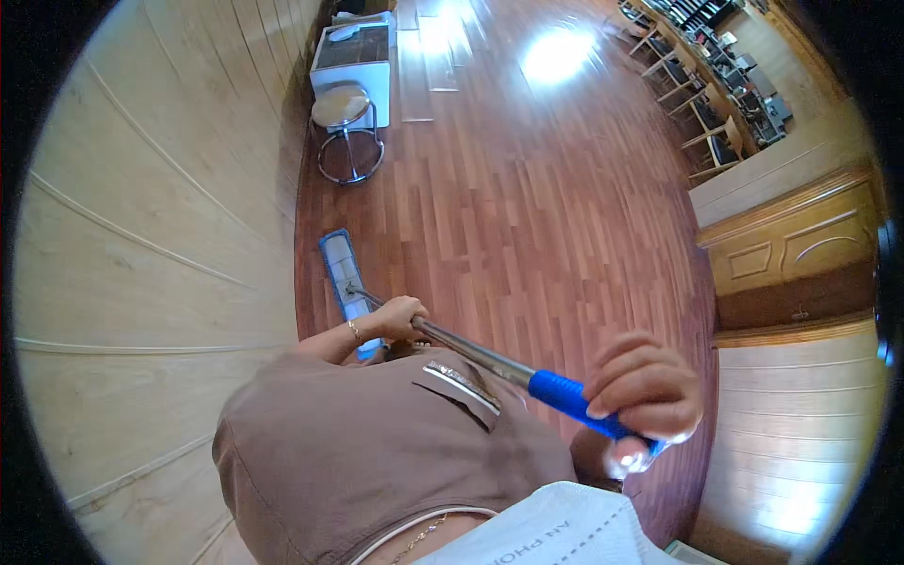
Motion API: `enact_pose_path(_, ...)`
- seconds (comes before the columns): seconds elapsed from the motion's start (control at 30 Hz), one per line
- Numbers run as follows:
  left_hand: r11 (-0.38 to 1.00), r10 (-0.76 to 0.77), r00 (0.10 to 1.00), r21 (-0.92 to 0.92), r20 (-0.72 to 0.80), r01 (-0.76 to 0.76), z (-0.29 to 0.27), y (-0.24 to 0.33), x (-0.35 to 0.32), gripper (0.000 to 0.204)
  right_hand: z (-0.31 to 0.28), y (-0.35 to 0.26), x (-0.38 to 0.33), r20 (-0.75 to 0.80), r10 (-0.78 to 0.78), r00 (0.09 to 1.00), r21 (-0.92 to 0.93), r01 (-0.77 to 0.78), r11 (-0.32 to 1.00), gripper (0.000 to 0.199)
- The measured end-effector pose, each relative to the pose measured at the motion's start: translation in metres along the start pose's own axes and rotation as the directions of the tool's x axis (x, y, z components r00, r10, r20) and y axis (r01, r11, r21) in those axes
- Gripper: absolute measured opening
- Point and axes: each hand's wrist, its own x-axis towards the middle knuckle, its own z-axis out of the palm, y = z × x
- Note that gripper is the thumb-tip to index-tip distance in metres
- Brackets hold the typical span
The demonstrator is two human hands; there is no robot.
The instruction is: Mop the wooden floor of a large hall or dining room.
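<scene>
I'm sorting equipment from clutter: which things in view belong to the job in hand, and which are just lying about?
In hand:
mop head
metal pole, left hand on it
blue grip, right hand on it

Just about:
round stool
white unit
chairs

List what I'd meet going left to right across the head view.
Pale panelled wall → mop head → left hand → blue grip → right hand → brown wooden door.
</scene>
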Motion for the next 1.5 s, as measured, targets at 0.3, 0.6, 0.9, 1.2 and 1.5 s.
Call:
enact_pose_path(0.3, 0.981, -0.194, 0.979, 0.037, 0.066, 0.192, 0.003, -0.025, -0.011, 0.020, 0.020, 0.021, -0.050, -0.193, 0.252, 0.948, 0.212, -0.210, 0.954, 0.023)
enact_pose_path(0.6, 0.963, -0.232, 0.963, 0.169, 0.140, 0.208, 0.017, -0.004, 0.035, 0.018, -0.006, -0.012, -0.089, -0.331, 0.480, 0.812, 0.179, -0.446, 0.877, 0.026)
enact_pose_path(0.9, 0.993, 0.117, 0.971, -0.006, 0.210, -0.119, 0.070, 0.073, 0.155, 0.029, -0.125, -0.081, -0.105, 0.145, 0.343, 0.928, -0.122, -0.327, 0.937, 0.026)
enact_pose_path(1.2, 0.841, 0.516, 0.754, -0.073, 0.407, -0.536, 0.119, 0.130, 0.254, 0.040, -0.156, -0.091, -0.160, 0.108, 0.050, 0.993, 0.190, -0.070, 0.979, 0.012)
enact_pose_path(1.5, 0.932, 0.362, 0.924, -0.032, 0.125, -0.361, 0.132, 0.076, 0.327, 0.020, -0.142, -0.015, -0.176, -0.114, 0.184, 0.976, 0.386, -0.127, 0.914, 0.021)
